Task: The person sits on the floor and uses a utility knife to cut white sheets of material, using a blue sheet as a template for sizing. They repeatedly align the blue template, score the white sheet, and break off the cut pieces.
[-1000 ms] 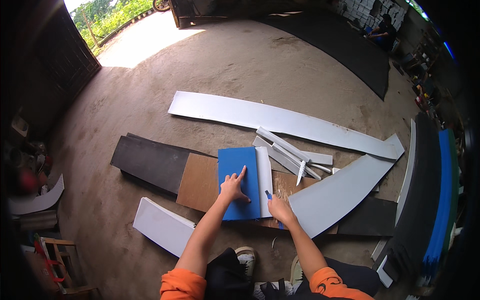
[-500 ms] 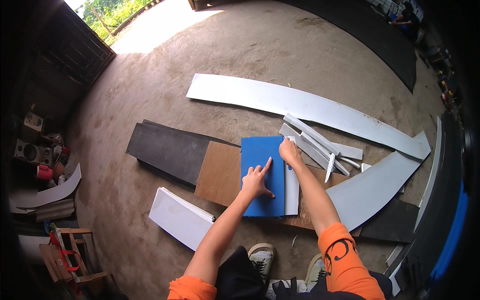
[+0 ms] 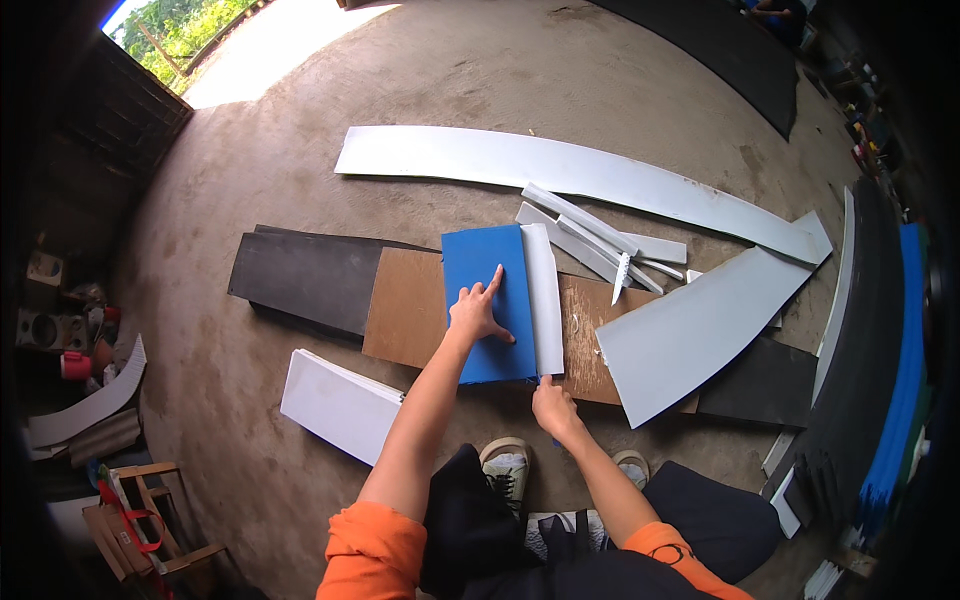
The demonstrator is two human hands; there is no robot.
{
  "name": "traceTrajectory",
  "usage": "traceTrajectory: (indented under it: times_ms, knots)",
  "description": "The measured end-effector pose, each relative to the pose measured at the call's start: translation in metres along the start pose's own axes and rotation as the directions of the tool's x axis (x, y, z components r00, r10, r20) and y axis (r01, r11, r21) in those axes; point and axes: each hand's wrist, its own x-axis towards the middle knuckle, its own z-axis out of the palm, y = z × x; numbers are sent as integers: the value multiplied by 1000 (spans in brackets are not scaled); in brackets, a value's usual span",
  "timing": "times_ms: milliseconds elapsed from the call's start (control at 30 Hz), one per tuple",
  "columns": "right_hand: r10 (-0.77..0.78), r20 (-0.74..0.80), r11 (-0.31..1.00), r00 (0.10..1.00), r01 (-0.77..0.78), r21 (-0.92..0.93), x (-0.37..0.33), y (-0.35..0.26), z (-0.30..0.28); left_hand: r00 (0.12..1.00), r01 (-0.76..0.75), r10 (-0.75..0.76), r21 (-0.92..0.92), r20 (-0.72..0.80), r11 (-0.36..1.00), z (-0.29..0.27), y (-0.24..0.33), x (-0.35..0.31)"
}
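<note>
My left hand (image 3: 477, 312) presses flat on a blue rectangular sheet (image 3: 490, 350), its fingers and thumb spread. The sheet lies over a white foam-like sheet (image 3: 543, 300), whose strip shows along its right edge. Both rest on a brown wooden board (image 3: 402, 305). At the near right corner of the blue sheet, my right hand (image 3: 556, 408) is closed on a slim tool with a blue end, apparently a cutter. Its blade is too small to make out. A knife with a pale patterned handle (image 3: 622, 272) lies to the right among white offcut strips (image 3: 585, 240).
Dark slabs (image 3: 310, 285) carry the board. A long white sheet (image 3: 480, 150) lies beyond, a grey-white sheet (image 3: 700, 330) to the right, and a white stack (image 3: 335, 400) near left. A wooden stool frame (image 3: 150, 520) stands lower left. Another person (image 3: 780, 15) is far right.
My right hand has moved from the far end of the blue sheet's right edge down to the near corner. More white strip shows beside it. My left hand stays on the sheet; the view has shifted.
</note>
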Motion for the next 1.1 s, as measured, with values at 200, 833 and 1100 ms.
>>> traceTrajectory:
  times_ms: [200,833,1100]
  knots:
    - [-41,5,999,999,41,-4,-20,25,-1,999,-28,28,-3,-15,1000,6,2,6]
    - [91,-369,721,925,194,665,120,5,-54,962,177,-183,-46,-205,983,21,36,-26]
    - [69,-571,711,818,361,603,83,-10,-96,947,249,-265,-105,-179,963,1,13,-41]
